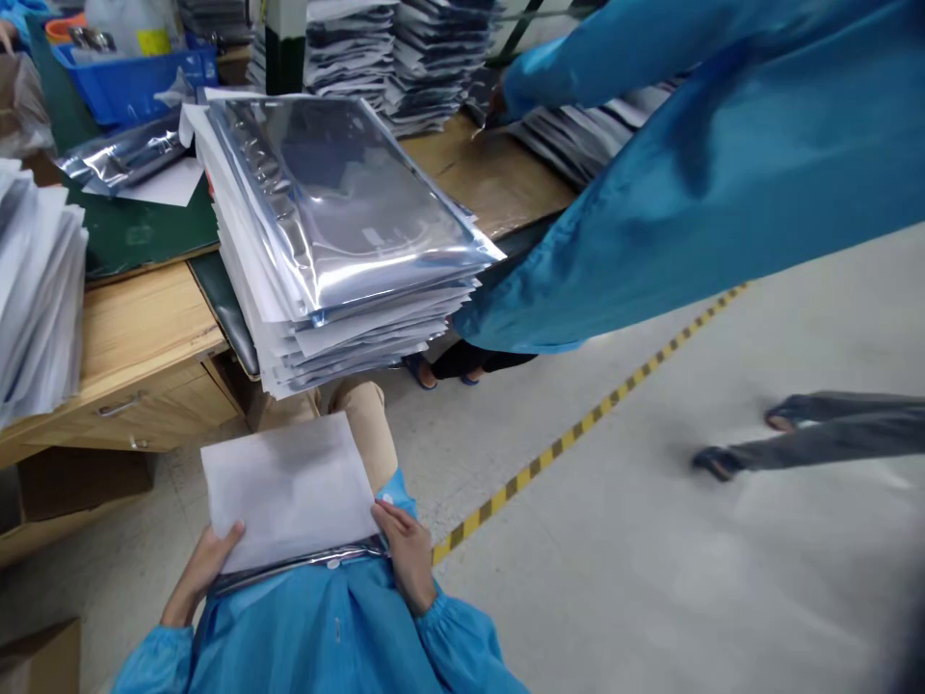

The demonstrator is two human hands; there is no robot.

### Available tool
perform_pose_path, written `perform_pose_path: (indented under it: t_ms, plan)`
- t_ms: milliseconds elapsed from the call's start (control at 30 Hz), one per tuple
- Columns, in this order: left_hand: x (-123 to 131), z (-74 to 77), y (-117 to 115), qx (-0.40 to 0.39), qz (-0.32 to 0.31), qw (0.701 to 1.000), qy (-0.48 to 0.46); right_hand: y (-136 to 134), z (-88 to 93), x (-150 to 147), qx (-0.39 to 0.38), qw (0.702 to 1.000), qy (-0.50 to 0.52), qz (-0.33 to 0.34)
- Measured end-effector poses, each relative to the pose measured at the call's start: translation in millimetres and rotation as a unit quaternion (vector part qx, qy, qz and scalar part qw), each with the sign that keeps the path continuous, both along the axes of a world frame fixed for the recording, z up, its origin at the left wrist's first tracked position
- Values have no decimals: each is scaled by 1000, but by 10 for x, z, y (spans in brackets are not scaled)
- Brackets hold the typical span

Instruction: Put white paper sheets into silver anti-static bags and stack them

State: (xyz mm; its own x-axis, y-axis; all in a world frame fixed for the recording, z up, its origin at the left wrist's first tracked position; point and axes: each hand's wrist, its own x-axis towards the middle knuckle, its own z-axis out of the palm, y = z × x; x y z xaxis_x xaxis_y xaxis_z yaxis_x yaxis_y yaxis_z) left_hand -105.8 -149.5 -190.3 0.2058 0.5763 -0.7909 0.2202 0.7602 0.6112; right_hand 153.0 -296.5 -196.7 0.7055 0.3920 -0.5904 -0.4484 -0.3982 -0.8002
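A white sheet [289, 492] lies on my lap on top of a shiny silver bag [303, 564], whose edge shows just below it. My left hand [202, 573] grips the sheet's lower left corner, fingers curled around the edge. My right hand [406, 559] is closed on the lower right corner of the sheet and bag. Ahead of me a tall stack of silver bags and white sheets [329, 241] overhangs the edge of a wooden desk [137, 328].
A co-worker in a blue coat [694, 164] leans over the desk at the right, a hand [495, 101] reaching to more stacks [405, 58]. Another person's legs [816, 434] cross the floor. A blue bin [134, 82], white stack [36, 289], and yellow-black floor tape [578, 429] are nearby.
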Motion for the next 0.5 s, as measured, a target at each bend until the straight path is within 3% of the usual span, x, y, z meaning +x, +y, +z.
perform_pose_path:
  t_ms: [133,233,333,500]
  plan:
    - [-94,158,-310,-64,3,998,-27,-272,81,-75,-37,998,17,38]
    - [-161,275,-413,-87,7,995,-54,-322,178,-88,-35,995,48,78]
    - [-187,316,-320,-110,9,992,-56,-187,249,-50,-5,987,81,136]
    - [-221,403,41,-158,56,983,-80,202,435,-4,67,971,95,208]
